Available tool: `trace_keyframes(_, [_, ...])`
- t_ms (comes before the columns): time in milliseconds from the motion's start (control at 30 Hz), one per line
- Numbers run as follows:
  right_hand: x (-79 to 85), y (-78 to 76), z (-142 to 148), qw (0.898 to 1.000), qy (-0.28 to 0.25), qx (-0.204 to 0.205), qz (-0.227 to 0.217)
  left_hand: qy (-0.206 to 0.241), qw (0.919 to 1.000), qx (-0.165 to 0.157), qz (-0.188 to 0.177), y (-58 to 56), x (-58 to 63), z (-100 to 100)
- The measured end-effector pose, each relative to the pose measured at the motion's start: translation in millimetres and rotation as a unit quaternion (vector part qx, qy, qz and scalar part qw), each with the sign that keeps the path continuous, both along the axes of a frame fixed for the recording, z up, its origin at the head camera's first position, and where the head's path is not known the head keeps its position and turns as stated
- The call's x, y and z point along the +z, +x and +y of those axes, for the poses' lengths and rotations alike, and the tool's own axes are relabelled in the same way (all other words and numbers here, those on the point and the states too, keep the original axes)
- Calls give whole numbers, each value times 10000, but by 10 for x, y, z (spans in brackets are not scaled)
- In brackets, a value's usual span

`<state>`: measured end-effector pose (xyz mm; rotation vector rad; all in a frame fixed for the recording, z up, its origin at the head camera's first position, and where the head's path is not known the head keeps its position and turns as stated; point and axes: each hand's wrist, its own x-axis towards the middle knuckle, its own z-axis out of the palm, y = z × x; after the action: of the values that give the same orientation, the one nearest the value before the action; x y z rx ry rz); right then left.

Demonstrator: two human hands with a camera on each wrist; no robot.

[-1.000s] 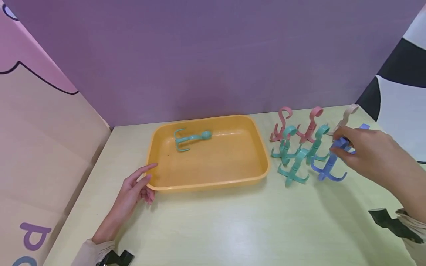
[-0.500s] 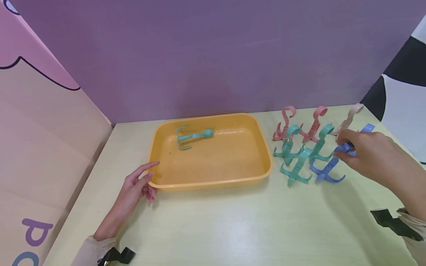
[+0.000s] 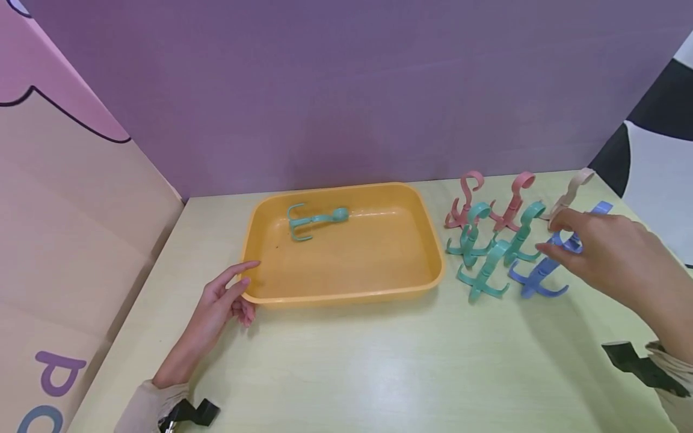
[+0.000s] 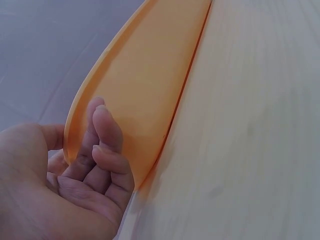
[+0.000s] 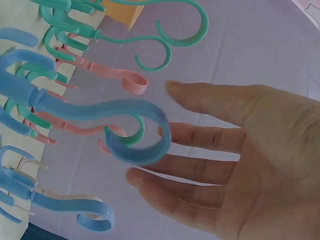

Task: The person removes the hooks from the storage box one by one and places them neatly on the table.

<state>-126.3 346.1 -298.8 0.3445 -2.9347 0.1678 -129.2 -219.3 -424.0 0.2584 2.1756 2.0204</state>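
My right hand (image 3: 606, 246) is spread around the curled top of a blue rotating claw hook (image 3: 536, 278), its thumb and fingers apart. In the right wrist view the blue claw hook (image 5: 100, 107) stands on its prongs, its curl just in front of my straight fingertips. My left hand (image 3: 219, 300) holds the near left corner of a yellow tray (image 3: 346, 297), with the index finger over the rim and the other fingers curled against the outer wall. A teal claw hook (image 3: 316, 220) lies on its side inside the tray.
Beside the blue hook stand three teal claw hooks (image 3: 483, 276), two pink claw hooks (image 3: 508, 210) and a pale one (image 3: 568, 191). A second blue claw hook (image 3: 602, 207) is partly hidden behind my right hand. A purple panel (image 3: 346, 90) rises behind the table.
My right thumb and fingers have parted from the blue hook's top, which they pinched before. The left hand stays at the tray corner. The view has shifted slightly.
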Motion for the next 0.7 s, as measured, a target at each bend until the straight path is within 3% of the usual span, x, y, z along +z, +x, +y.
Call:
trace_keyframes(467, [34,-5,-139,9993,21,-12,364,68,9998,-114,115,5,-7,-14])
trace_keyframes(700, [71,88,-263,9949,-360,367,865,27,10000,-48,59,-3,-3,-10])
